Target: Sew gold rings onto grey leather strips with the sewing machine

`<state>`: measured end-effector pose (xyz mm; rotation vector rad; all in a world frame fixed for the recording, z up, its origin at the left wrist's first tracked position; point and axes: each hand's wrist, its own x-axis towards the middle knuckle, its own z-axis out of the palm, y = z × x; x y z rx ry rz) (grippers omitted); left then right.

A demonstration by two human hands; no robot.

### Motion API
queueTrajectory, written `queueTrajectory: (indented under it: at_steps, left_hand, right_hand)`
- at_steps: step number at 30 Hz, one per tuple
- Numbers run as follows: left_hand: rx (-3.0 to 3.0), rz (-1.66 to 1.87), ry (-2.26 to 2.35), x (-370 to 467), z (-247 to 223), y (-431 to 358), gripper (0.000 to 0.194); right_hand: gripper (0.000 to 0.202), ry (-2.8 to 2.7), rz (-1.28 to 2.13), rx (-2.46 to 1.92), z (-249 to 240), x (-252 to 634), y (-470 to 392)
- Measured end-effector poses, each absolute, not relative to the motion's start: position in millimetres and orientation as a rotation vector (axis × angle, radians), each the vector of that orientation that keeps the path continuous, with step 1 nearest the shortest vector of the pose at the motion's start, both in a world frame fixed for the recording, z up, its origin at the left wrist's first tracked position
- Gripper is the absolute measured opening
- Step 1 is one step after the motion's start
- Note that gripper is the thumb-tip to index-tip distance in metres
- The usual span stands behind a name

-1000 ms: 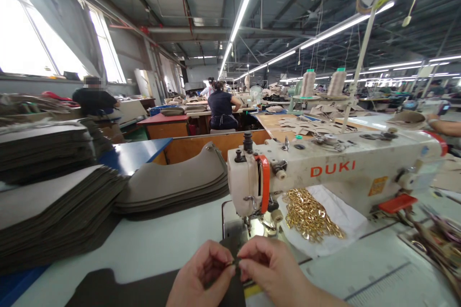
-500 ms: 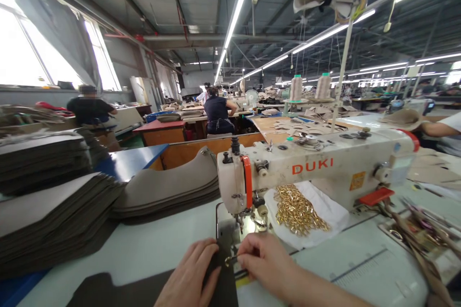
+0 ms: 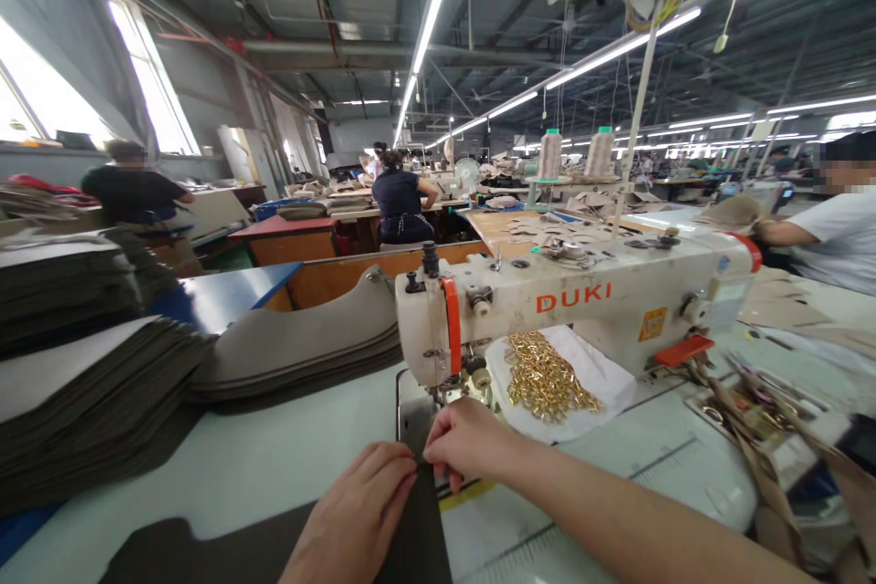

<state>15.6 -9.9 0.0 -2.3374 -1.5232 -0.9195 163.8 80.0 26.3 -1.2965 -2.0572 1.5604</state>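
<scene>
by the machine (image 3: 581, 299), left hand (image 3: 359, 506) and right hand (image 3: 469, 440) bend over dark panel (image 3: 239, 543) — grip of fingers (image 3: 439, 445) unclear.

Sewing workshop: machine (image 3: 506, 303), probably thread cones (image 3: 549, 157)

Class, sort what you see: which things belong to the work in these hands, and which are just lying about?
Belonging to the work:
dark flat piece, under the left hand
sewing machine, by the right hand
gold metal pieces, on a white sheet (probably)

Apparently just around:
fan
red-topped table
blue-topped table
</scene>
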Motion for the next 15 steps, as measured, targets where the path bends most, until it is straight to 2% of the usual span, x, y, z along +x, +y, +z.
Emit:
queueTrajectory:
  at_steps: [9, 15]
  left_hand:
    - [-2.340, -0.842, -1.519, 25, 2, 1, 0.024]
    - [-2.394, -0.774, -1.473, 29, 4, 2, 0.026]
  right_hand:
    - [0.024, -2.198, 1.579, -1.328, 26, 161, 90]
    - [0.021, -2.331, 1.467, -1.286, 27, 163, 91]
